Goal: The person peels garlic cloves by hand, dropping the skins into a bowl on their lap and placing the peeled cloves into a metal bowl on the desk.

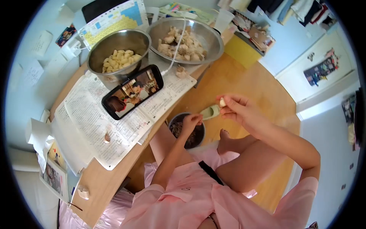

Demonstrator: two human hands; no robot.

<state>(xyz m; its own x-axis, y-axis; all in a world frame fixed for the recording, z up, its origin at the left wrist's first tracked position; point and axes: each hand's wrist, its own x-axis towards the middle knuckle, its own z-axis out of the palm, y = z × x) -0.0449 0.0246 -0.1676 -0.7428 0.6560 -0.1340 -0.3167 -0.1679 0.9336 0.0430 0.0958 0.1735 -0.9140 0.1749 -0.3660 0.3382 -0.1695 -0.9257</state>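
My right hand (241, 110) pinches a pale garlic clove (222, 102) between thumb and fingertips, out over the floor. Lower and to the left, my left hand (191, 123) has its fingers drawn together above a dark bin (198, 135) with scraps in it. Whatever those fingers hold is too small to make out. On the table, peeled cloves (119, 60) lie in a deep steel bowl (142, 39). A wider steel bowl (214, 40) holds unpeeled garlic bulbs (183, 45). One unpeeled clove (107, 137) rests on the printed papers (85, 110).
A phone (133, 91) playing a video stands tilted before the bowls, its white cable (177, 51) crossing the wide bowl. A garlic piece (181, 71) sits near the table edge. A slipper (211, 112) lies beside the bin. A yellow box (241, 50) stands behind.
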